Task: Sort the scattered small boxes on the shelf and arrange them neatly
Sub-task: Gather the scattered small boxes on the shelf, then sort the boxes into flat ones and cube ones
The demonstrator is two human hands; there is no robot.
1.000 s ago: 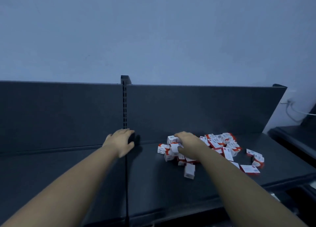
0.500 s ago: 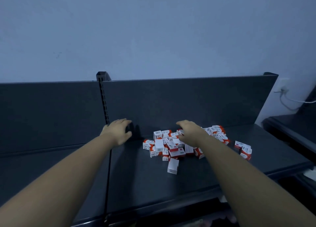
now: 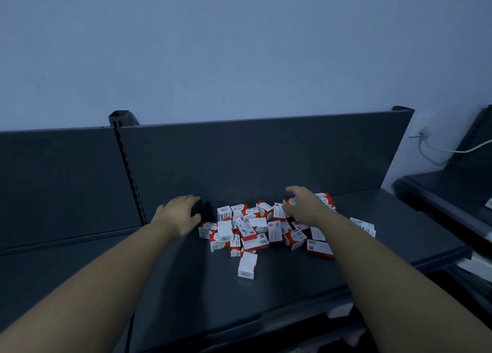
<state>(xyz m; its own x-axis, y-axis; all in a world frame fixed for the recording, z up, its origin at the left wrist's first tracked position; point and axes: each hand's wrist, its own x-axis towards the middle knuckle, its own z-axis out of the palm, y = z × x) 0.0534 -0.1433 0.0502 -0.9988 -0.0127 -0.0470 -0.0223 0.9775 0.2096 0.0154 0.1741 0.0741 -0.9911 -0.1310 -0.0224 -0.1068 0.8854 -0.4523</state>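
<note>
The small white-and-red cardboard boxes [image 3: 255,227] lie in a loose heap on the dark grey metal shelf [image 3: 292,299], close to its upright dark back panel [image 3: 253,161]. One white box [image 3: 247,265] lies apart, in front of the heap. A few more lie at the right, partly behind the right forearm.

The left hand [image 3: 177,217] is palm down just left of the heap, fingers straight and close together, holding nothing. The right hand [image 3: 306,209] is above the rear right of the heap, fingers loosely curved and slightly spread. No grip on a box is visible.

Handling: the boxes are judged light, stiff-walled and easily dented at the corners. They are likely to slide on the smooth shelf and to tumble when a neighbour is pulled. Take each by its two broad faces, thumb opposite fingers, starting with the loose boxes on top.

Limits of view: boxes under the right palm are hidden, so contact there cannot be confirmed. The printed text is too small to read. A dark patch [image 3: 203,211] at the left fingertips cannot be identified. Dim light makes the box count uncertain
</note>
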